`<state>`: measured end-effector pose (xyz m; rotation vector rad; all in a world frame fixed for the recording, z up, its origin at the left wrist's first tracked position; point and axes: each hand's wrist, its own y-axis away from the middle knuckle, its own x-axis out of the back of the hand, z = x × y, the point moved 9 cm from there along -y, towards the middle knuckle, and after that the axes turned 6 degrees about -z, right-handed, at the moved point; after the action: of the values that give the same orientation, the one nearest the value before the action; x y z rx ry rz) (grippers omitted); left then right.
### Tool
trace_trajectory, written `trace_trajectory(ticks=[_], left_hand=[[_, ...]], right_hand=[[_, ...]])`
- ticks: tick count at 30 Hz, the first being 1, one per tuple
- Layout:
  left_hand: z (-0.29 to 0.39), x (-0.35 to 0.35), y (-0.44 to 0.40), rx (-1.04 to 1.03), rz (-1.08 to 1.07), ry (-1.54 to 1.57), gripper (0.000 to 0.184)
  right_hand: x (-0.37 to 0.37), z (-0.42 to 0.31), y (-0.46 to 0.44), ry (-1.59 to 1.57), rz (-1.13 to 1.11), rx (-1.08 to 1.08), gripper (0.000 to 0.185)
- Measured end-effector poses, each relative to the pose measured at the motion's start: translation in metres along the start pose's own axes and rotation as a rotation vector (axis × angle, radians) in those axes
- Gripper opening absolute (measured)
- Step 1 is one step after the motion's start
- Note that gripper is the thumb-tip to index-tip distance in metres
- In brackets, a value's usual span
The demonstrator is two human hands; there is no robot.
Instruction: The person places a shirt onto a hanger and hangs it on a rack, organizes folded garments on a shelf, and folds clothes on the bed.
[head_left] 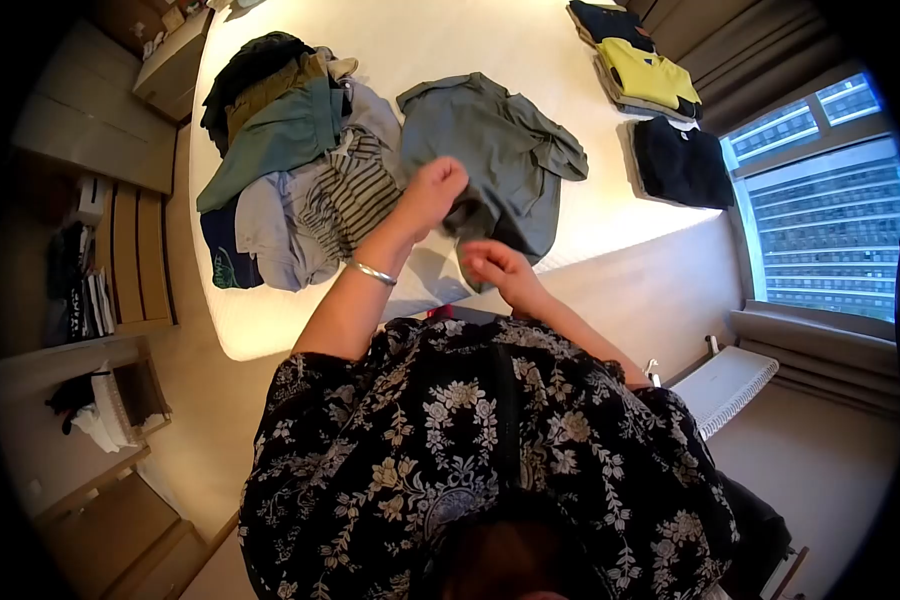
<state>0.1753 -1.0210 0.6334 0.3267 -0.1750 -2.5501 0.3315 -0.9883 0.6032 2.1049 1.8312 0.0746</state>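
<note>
A dark green-grey garment [480, 135] lies loosely spread on the bed, with a sleeve toward the right and its lower part bunched near my hands. Over its lower left part is my left hand [437, 190], fingers curled closed, a silver bangle on that wrist. My right hand [500, 268] is at the garment's near edge, its fingers bent together; whatever they pinch is too small to make out. Left of the garment sits a heap of unfolded clothes, including a striped piece [355, 190], a teal piece [280, 135] and a light grey piece [270, 225].
Folded stacks lie on the bed's right side: a yellow top [650, 75] and a black garment [682, 162]. The white bed [240, 335] ends close to my body. Shelves [130, 260] stand at the left, a window [825, 200] and a white rack [720, 385] at the right.
</note>
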Motion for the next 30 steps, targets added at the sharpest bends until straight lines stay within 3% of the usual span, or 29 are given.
trace_trajectory(ticks=[2, 5, 9, 12, 14, 15, 17, 19, 21, 23, 26, 27, 29, 30], left_hand=[[0.029, -0.005, -0.002, -0.144, -0.009, 0.236, 0.007], [0.044, -0.004, 0.006, -0.206, 0.034, 0.329, 0.008], [0.048, -0.024, -0.007, -0.237, 0.058, 0.289, 0.008], [0.049, -0.053, -0.014, -0.283, -0.058, 0.161, 0.007], [0.046, -0.058, -0.018, -0.302, -0.036, 0.071, 0.007], [0.047, -0.039, 0.005, -0.377, -0.039, -0.017, 0.007], [0.062, -0.045, 0.003, -0.425, 0.004, 0.009, 0.007], [0.08, -0.047, 0.005, -0.5, 0.039, 0.033, 0.009], [0.079, -0.042, 0.003, -0.399, 0.037, 0.261, 0.008], [0.082, -0.021, 0.029, -0.425, -0.01, 0.243, 0.009], [0.082, -0.026, 0.031, -0.445, -0.03, 0.262, 0.013], [0.079, -0.032, 0.034, -0.475, -0.039, 0.197, 0.013], [0.074, -0.046, 0.04, -0.507, -0.049, 0.132, 0.013], [0.074, -0.055, 0.044, -0.539, -0.051, 0.089, 0.013]], right_hand=[[-0.011, -0.031, -0.01, 0.035, -0.008, 0.111, 0.034], [-0.005, -0.056, -0.023, 0.105, 0.145, 0.29, 0.041], [0.028, -0.062, -0.028, 0.255, 0.342, 0.31, 0.053], [0.047, -0.068, -0.021, 0.377, 0.41, 0.316, 0.046], [0.034, -0.087, -0.016, 0.787, 0.304, 0.283, 0.036], [0.0, -0.085, -0.013, 0.812, 0.332, 0.318, 0.036], [0.014, -0.096, -0.004, 0.537, 0.393, 0.34, 0.026], [0.03, -0.099, -0.005, 0.585, 0.451, 0.389, 0.023], [0.043, -0.103, -0.003, 0.634, 0.511, 0.436, 0.021], [0.0, -0.114, 0.0, 0.802, 0.486, 0.633, 0.016], [-0.017, -0.123, 0.003, 0.781, 0.509, 0.791, 0.015], [-0.015, -0.118, 0.002, 0.782, 0.515, 0.795, 0.015], [0.006, -0.071, -0.026, 0.459, 0.418, 0.441, 0.02], [0.01, -0.058, -0.038, 0.265, 0.333, 0.401, 0.025]])
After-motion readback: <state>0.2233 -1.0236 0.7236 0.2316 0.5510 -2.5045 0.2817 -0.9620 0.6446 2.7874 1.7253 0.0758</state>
